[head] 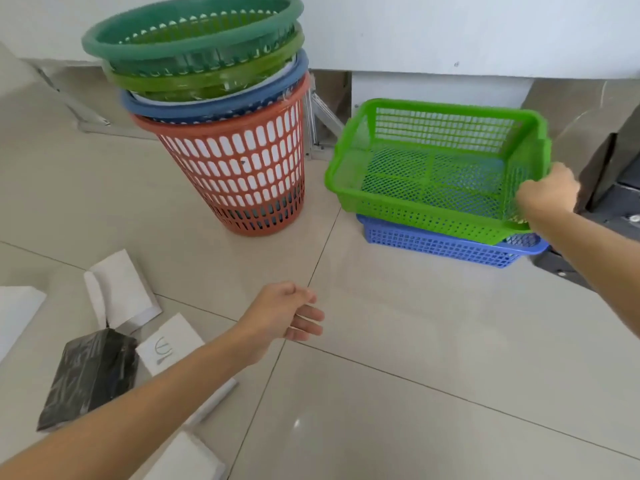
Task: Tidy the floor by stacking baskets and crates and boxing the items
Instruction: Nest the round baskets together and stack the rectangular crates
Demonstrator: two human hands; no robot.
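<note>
The green crate is gripped at its right rim by the right hand and is held tilted on the blue crate, right of the stacked round baskets. The left hand is held loosely curled, holding nothing, above the tiled floor.

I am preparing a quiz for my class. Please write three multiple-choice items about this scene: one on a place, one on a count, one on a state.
1. Where does the green crate sit?
A. on the blue crate
B. inside the orange basket
C. on a shelf

2. How many round baskets are stacked?
A. two
B. four
C. six

3. What does the left hand hold?
A. a crate
B. a box
C. nothing

Answers: 1 A, blue shows beneath it; 2 B, four rims show; 3 C, its fingers hang loose.
</note>
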